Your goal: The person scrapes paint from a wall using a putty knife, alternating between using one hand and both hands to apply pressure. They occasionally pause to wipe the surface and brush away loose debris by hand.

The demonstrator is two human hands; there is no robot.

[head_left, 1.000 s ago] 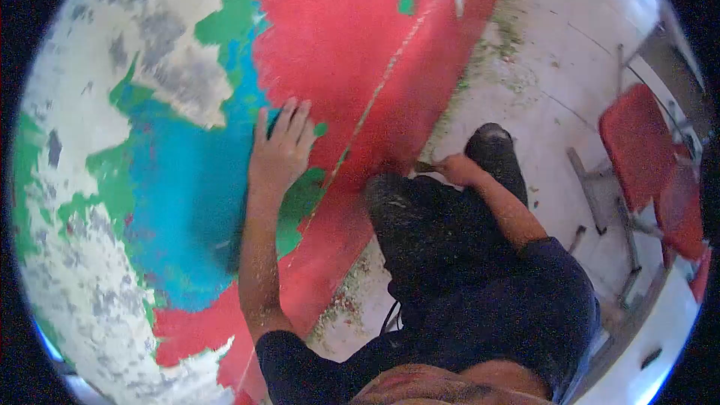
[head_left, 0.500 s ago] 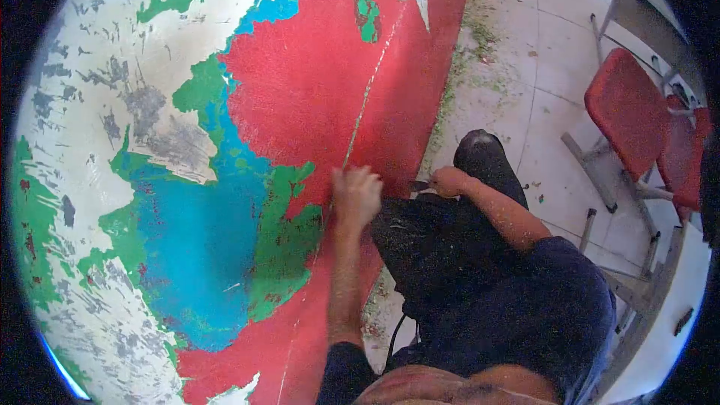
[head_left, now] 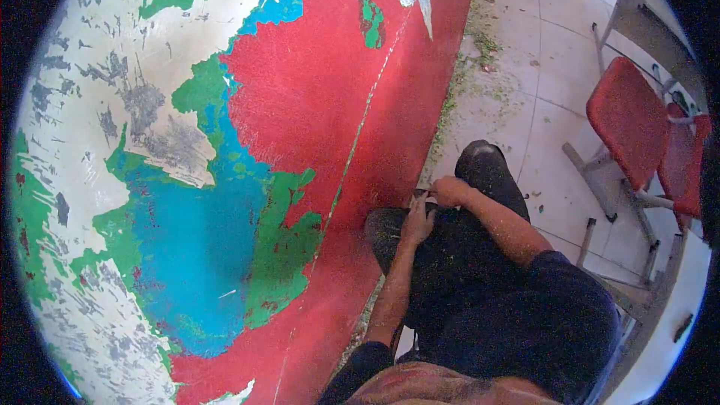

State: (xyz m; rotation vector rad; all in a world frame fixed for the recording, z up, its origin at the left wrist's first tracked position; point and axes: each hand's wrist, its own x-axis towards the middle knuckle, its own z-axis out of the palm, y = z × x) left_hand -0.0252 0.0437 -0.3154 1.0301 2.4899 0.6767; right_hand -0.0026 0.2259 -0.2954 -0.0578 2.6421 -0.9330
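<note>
Over my dark-trousered knee, my right hand (head_left: 451,191) is closed around a small dark flat tool that looks like a scraper (head_left: 422,194); most of it is hidden by fingers. My left hand (head_left: 418,220) meets it there, its fingers closed at the tool's exposed end. Beside my knee stands a wall (head_left: 300,97) with worn layers of paint. Its red paint is nearest my hands, with a patch of blue paint (head_left: 199,247) and green paint (head_left: 285,255) further left. A thin pale broken line (head_left: 365,116) runs down the red area.
Pale floor tiles (head_left: 510,45) lie to the right, with greenish paint flakes (head_left: 484,49) scattered along the wall's foot. Red chairs (head_left: 628,120) with metal legs stand at the right, close to a pale tabletop (head_left: 667,330).
My left hand has left the red part of the wall and moved right to the tool at my right hand. My right hand has shifted only slightly.
</note>
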